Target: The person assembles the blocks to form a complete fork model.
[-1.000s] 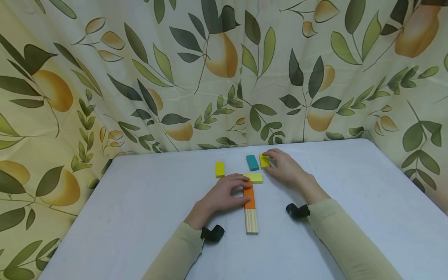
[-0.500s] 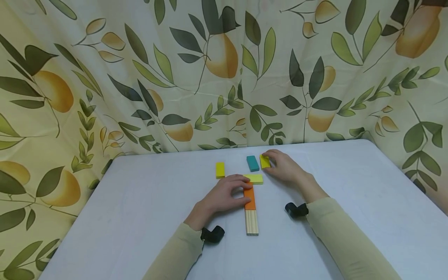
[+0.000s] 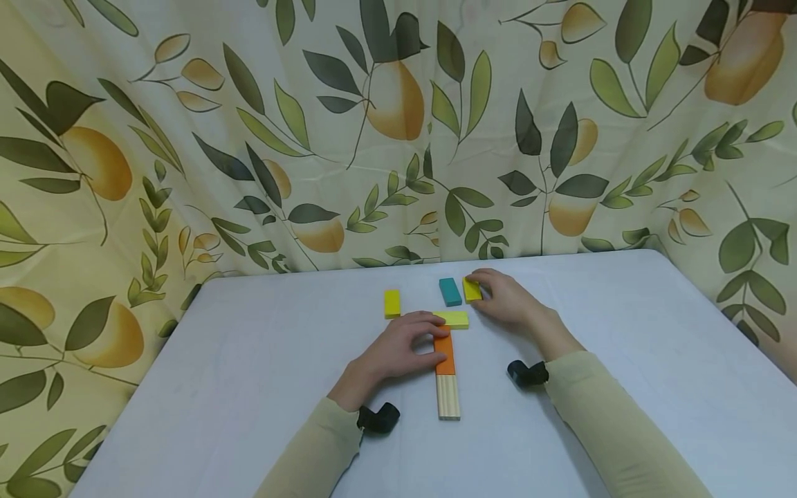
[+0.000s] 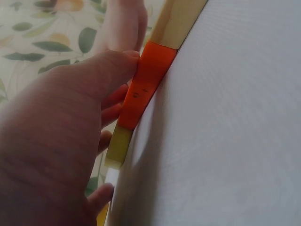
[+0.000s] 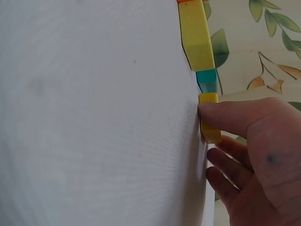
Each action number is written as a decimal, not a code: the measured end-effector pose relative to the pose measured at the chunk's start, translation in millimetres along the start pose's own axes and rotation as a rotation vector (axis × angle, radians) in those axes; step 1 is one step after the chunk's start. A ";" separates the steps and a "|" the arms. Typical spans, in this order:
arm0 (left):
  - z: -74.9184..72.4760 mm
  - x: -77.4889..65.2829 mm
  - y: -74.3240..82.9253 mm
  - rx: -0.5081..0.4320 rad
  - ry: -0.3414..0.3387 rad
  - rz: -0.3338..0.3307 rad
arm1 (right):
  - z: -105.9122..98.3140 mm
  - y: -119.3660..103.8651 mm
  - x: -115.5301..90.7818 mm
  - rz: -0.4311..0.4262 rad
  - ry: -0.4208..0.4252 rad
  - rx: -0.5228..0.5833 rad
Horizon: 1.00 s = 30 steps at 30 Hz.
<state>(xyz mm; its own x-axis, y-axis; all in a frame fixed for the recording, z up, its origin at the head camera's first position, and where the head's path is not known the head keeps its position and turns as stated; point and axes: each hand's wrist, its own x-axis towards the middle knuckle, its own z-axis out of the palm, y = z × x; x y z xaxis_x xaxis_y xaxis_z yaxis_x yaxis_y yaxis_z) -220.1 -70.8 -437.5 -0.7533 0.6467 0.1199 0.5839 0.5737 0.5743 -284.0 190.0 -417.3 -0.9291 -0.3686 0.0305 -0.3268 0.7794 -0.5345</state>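
Observation:
In the head view my left hand (image 3: 398,346) holds an orange block (image 3: 445,364), its thumb and fingers curved over the block's left side. A plain wooden block (image 3: 447,398) lies end to end with it on the near side. Across the orange block's far end lies a pale yellow block (image 3: 459,320), partly covered by the left fingers. My right hand (image 3: 513,299) pinches a small yellow block (image 3: 472,290) between thumb and fingers; its thumb (image 5: 221,115) shows against that block in the right wrist view. Just left of this block lies a teal block (image 3: 450,292).
Another yellow block (image 3: 391,303) lies on the white-covered table (image 3: 280,346), beyond the left hand. Behind the table's far edge hangs a curtain (image 3: 461,173) printed with fruit and leaves. A black wrist camera (image 3: 528,373) sits at the right cuff.
The right thumb has shifted slightly toward the near end of the small yellow block. The left hand and the other blocks hold still.

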 end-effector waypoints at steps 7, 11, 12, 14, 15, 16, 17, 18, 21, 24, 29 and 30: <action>0.6 0.6 -1.0 -0.001 -0.002 -0.006 | -1.7 -1.0 -1.2 0.004 -0.013 0.010; 1.0 0.9 -1.3 0.001 -0.002 -0.006 | -2.5 -1.4 -1.6 0.011 -0.020 0.012; 1.0 0.9 -1.4 0.001 -0.002 -0.005 | -2.5 -1.4 -1.7 0.013 -0.021 0.010; 1.2 0.9 -1.7 0.003 -0.002 -0.005 | -2.6 -1.6 -1.7 0.014 -0.020 0.011; 1.1 0.8 -1.7 0.003 -0.002 -0.003 | -2.6 -1.6 -1.8 0.012 -0.019 0.010; 1.1 0.8 -1.8 0.003 -0.003 -0.002 | -2.5 -1.4 -1.6 0.013 -0.018 0.012; 0.9 0.8 -1.7 0.002 -0.003 -0.001 | -2.3 -1.2 -1.3 0.011 -0.015 0.012; 0.8 0.8 -1.6 0.001 -0.003 0.001 | -2.3 -1.1 -1.2 0.011 -0.012 0.013; 0.5 0.8 -1.5 -0.002 -0.002 0.002 | -2.5 -0.8 -1.3 0.009 -0.007 0.020; 0.4 0.9 -1.6 0.000 -0.001 0.001 | -2.8 -1.2 -1.0 0.005 -0.008 0.023; 0.4 0.8 -1.6 0.008 -0.002 0.000 | -3.0 -3.6 -1.1 0.006 -0.009 0.029; 0.4 0.7 -1.5 0.009 -0.003 -0.001 | -3.0 -4.0 -1.2 0.007 -0.009 0.030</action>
<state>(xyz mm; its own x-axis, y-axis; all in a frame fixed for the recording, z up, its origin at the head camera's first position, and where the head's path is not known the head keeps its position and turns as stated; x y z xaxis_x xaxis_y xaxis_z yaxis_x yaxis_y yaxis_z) -221.4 -71.0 -438.6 -0.7531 0.6474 0.1172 0.5860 0.5791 0.5668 -282.0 188.9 -412.6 -0.9297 -0.3679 0.0190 -0.3147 0.7663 -0.5601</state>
